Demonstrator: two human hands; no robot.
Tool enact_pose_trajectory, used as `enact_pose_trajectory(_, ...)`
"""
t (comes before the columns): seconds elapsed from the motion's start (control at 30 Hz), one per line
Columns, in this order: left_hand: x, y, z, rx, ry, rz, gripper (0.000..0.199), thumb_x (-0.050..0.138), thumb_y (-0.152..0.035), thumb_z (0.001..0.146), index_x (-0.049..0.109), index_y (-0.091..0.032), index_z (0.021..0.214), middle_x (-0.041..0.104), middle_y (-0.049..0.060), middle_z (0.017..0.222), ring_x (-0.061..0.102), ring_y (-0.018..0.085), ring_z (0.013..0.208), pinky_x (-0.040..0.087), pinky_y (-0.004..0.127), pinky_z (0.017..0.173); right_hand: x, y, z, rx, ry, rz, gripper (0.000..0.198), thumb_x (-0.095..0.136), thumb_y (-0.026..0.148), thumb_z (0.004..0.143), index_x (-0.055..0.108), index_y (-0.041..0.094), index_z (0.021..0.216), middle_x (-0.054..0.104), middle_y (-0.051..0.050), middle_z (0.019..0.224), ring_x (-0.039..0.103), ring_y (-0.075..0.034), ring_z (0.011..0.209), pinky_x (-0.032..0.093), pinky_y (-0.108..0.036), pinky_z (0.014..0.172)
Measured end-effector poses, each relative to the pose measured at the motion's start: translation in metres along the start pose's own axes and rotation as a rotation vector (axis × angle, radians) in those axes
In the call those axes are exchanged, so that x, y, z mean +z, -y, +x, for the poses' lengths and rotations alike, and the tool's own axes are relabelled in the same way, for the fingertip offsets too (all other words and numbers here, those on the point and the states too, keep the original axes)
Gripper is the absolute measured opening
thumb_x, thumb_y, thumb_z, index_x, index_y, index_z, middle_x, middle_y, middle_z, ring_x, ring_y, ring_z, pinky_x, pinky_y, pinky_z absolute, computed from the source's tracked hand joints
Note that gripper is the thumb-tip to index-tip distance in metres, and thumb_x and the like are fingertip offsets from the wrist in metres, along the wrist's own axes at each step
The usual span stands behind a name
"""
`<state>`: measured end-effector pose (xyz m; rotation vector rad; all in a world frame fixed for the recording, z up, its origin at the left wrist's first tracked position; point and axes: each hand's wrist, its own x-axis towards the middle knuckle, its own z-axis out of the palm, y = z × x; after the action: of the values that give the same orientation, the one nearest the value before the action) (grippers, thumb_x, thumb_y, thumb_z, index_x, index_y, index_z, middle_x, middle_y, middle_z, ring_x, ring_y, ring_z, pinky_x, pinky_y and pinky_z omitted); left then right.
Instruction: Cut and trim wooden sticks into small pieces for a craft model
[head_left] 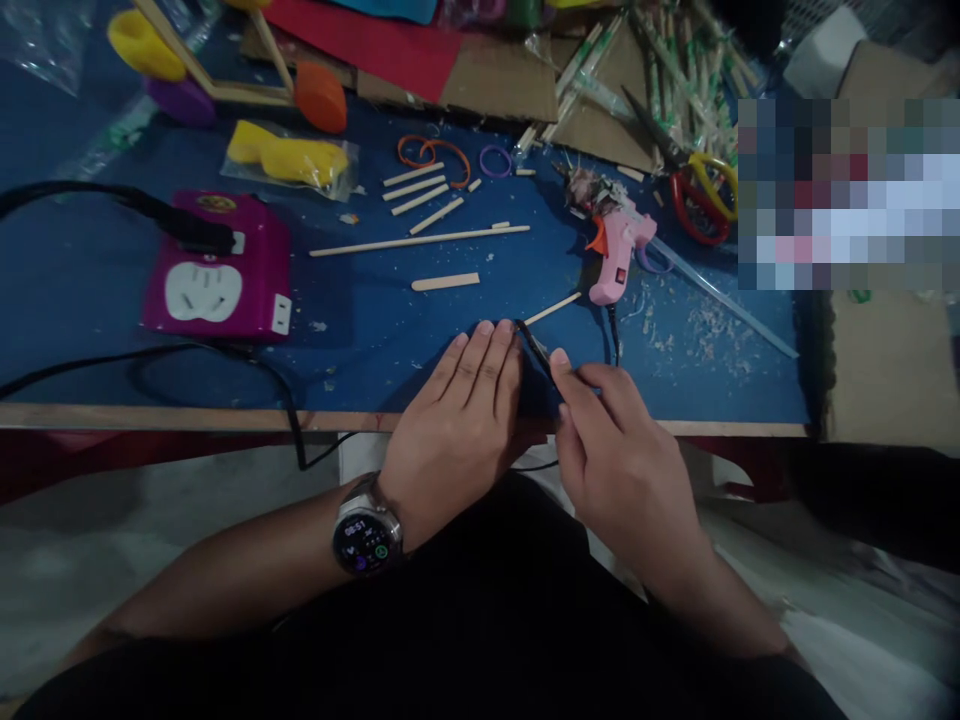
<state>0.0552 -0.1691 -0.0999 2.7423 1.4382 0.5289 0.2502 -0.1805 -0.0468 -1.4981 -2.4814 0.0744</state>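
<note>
My left hand [461, 415] lies flat at the table's front edge, fingers stretched out and side by side. A thin wooden stick [553, 308] shows just beyond its fingertips; I cannot tell whether part of it runs underneath. In my right hand [626, 455], closed fingers grip a slim black object [534, 346] that slants toward the left fingertips. Whether it is a tool or a piece of cord is unclear. A pink glue gun [616, 255] rests beyond the right hand, a clear glue stick [731, 300] trailing from its rear. One long stick [420, 241] and a flat rounded stick [445, 283] lie ahead.
To the left sits a magenta power socket box [217, 265] with a black plug in it. Several short stick pieces [416, 190] lie mid-table. Scissors [697, 190], cardboard [457, 90] and bundled sticks [675, 70] fill the back; a cardboard box [885, 360] borders the right.
</note>
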Motion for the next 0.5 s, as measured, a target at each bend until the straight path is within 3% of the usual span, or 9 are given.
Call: enact_pose_trajectory(0.5,0.001,0.001,0.001,-0.001,-0.047,0.017,0.079,0.056,-0.047,0.110,0.045,0.010,0.163,0.050,0.031,0.169,0.053,0.044,0.158,0.044,0.053,0.133,0.004,-0.003,0.019,-0.027,-0.028,0.025,0.047,0.049,0.009,0.107,0.057,0.003,0.152,0.071,-0.019,0.123,0.072,-0.026,0.115,0.070,-0.038,0.088)
